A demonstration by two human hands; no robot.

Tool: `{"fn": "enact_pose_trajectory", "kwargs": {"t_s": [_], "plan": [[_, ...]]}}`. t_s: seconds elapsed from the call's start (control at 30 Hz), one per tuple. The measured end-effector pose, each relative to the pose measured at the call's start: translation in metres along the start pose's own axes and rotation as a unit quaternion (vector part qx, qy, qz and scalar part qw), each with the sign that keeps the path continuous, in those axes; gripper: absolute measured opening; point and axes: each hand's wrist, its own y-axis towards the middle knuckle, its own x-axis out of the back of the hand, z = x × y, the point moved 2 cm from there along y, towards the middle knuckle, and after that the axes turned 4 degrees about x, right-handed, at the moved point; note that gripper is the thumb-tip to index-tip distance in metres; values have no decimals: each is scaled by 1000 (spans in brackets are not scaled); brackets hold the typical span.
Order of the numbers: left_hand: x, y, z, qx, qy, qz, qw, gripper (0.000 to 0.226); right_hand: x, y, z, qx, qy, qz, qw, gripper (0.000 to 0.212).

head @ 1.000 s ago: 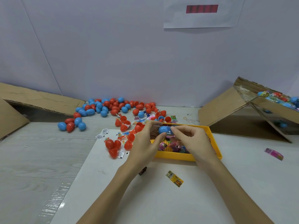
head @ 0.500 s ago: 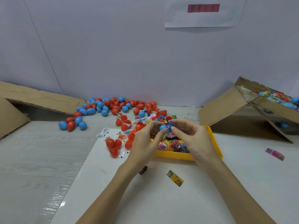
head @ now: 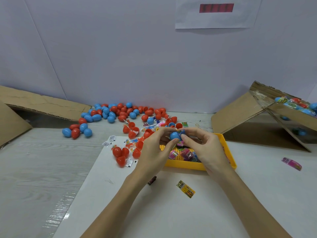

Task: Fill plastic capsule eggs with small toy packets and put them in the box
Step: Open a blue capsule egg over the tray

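Note:
My left hand (head: pixel 154 148) grips a blue capsule egg (head: pixel 174 135) between thumb and fingers, held above the yellow tray (head: pixel 188 164). My right hand (head: pixel 205 146) pinches a small blue toy packet (head: pixel 181 132) at the egg's right end; how far in it sits is hidden by my fingers. Several coloured packets (head: pixel 181 154) lie in the tray. A cardboard box (head: pixel 267 117) at the right holds filled eggs (head: pixel 295 105) under its flap.
Red and blue eggs (head: pixel 118 112) are strewn along the back wall, with red halves (head: pixel 121 154) and loose packets left of the tray. A yellow packet (head: pixel 185 188) and a pink one (head: pixel 291 163) lie on the white sheet. Another cardboard box (head: pixel 34 107) stands at far left.
Both hands have lifted the blue egg slightly away from the tray, and my right fingers have shifted on the packet at the egg's end.

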Motion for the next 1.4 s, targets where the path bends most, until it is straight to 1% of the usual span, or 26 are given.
{"fn": "enact_pose_trajectory", "kwargs": {"t_s": [0.23, 0.63, 0.73, 0.8, 0.87, 0.9, 0.97, 1.03, 1.07, 1.17, 1.27, 1.4], "plan": [[2, 0, 1, 4, -4, -10, 1000, 31, -3, -1, 4, 17, -18, -2, 1000, 21], [2, 0, 0, 14, -16, -37, 999, 34, -10, -5, 9, 24, 3, -21, 999, 25], [2, -1, 1, 12, -24, -48, 998, 34, -10, -5, 8, 1, 1, -14, 1000, 24], [1, -2, 1, 3, -35, -69, 997, 33, -11, -5, 6, -27, -3, -14, 1000, 26], [1, -3, 0, -16, -34, -89, 995, 32, -13, -6, 5, -58, 28, -14, 998, 29], [0, -3, 1, -27, -30, -90, 995, 33, -14, -7, 4, -72, 61, -16, 995, 29], [-2, -3, 1, -47, -13, -71, 996, 39, -15, -8, 5, -105, 164, -22, 981, 33], [-3, -2, 1, -59, 10, -49, 997, 44, -15, -7, 7, -147, 268, -22, 952, 39], [-3, -2, 1, -65, 13, -49, 997, 43, -15, -7, 8, -174, 302, -17, 937, 40], [-2, -1, 3, -80, 9, -56, 995, 39, -17, -8, 9, -240, 354, 12, 904, 33], [-1, -2, 3, -115, 36, -60, 991, 40, -19, -9, 10, -261, 380, 26, 887, 25], [1, -3, 4, -151, 67, -88, 982, 36, -25, -12, 14, -282, 404, 38, 869, 38]]}}
